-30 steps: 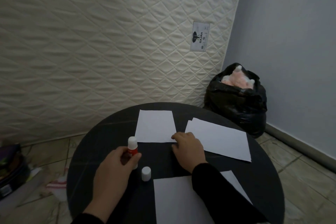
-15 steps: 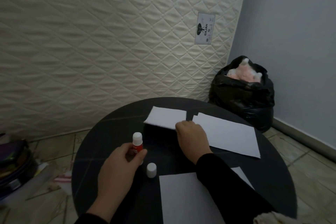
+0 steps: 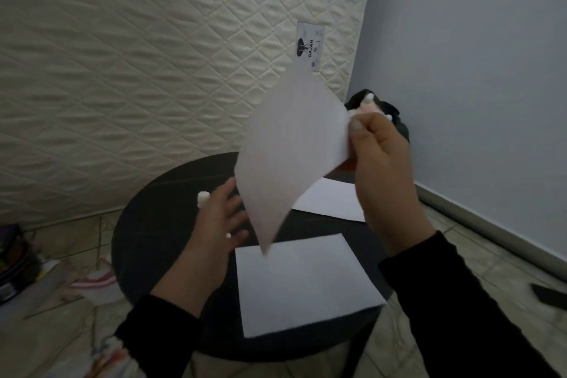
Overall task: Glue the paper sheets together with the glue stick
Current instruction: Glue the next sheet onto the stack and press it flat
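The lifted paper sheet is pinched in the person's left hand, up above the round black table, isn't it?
Not quite: the head view shows the right hand pinching the lifted paper sheet above the round black table. The left hand is low over the table, not touching that sheet.

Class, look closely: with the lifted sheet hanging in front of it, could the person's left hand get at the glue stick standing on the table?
Probably yes. The left hand lies beside the glue stick, and the lifted sheet, pinched by the right hand, hangs off to the right, not between them.

White paper sheets [image 3: 294, 147], black round table [image 3: 159, 224], cream diamond-quilted mattress [image 3: 153, 70], pale blue wall [image 3: 475, 70]
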